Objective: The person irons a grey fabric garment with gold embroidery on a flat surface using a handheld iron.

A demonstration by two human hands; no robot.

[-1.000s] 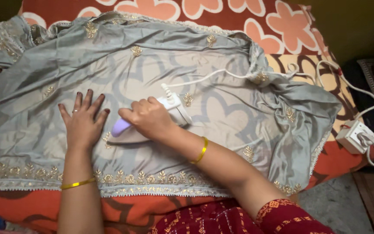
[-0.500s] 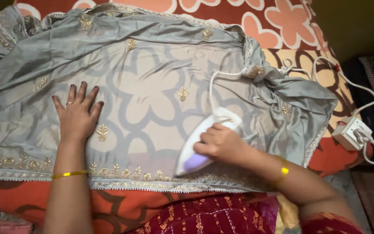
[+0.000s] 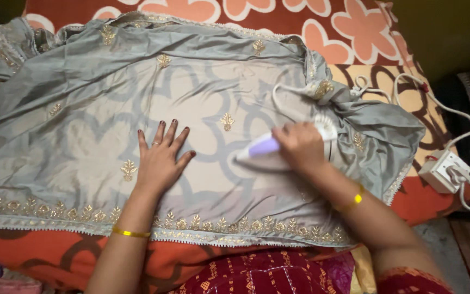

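Note:
A grey silky cloth (image 3: 99, 98) with gold embroidered motifs and a gold border lies spread over an orange bed with a floral cover. My left hand (image 3: 161, 160) presses flat on the cloth near its middle, fingers spread. My right hand (image 3: 300, 147) grips the handle of a white and purple electric iron (image 3: 270, 149), which rests on the cloth to the right of my left hand, its tip pointing left. The iron's white cord (image 3: 278, 92) loops up over the cloth's bunched right part.
A white extension socket box (image 3: 443, 171) sits at the bed's right edge with white cords (image 3: 409, 92) running to it. The orange floral bed cover (image 3: 354, 32) shows beyond the cloth. A dark floor and patterned items lie at the far right.
My right hand has slid the iron from the lower border up and rightward, turning its tip to the left. My left hand has shifted right, closer to the cloth's middle.

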